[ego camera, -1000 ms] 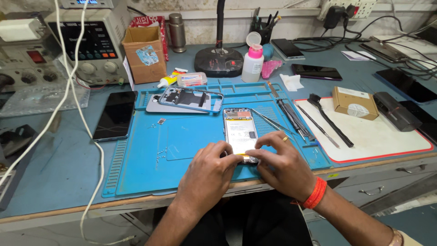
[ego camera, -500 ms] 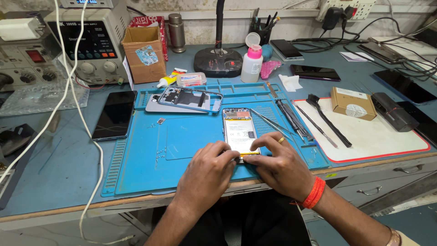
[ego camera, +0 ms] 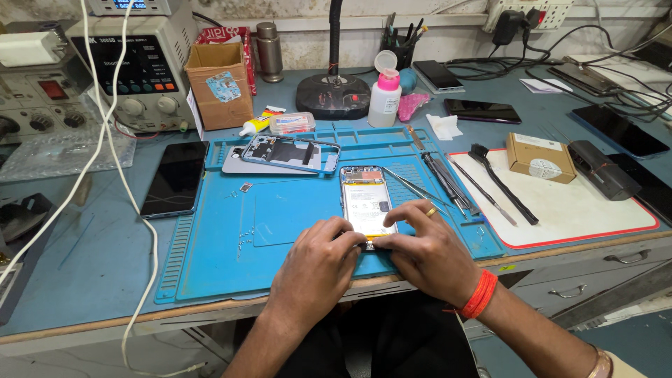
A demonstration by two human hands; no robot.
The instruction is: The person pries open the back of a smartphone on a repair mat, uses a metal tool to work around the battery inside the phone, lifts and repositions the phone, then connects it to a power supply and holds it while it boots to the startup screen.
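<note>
Head view: an opened phone [ego camera: 365, 199] lies flat, back cover off, on the blue work mat [ego camera: 294, 224] near the desk's front edge. Both hands meet at its near end: the left hand [ego camera: 315, 269] and right hand [ego camera: 427, 252] have their fingers curled in, fingertips pinching the phone's lower edge from either side. The rest of the phone lies just beyond the fingers. Tweezers [ego camera: 413, 185] lie just beside it, to the right.

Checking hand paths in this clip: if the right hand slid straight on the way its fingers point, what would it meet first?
The right hand points left across the opened phone; it would likely meet the left hand first, fingertips almost touching already.
</note>
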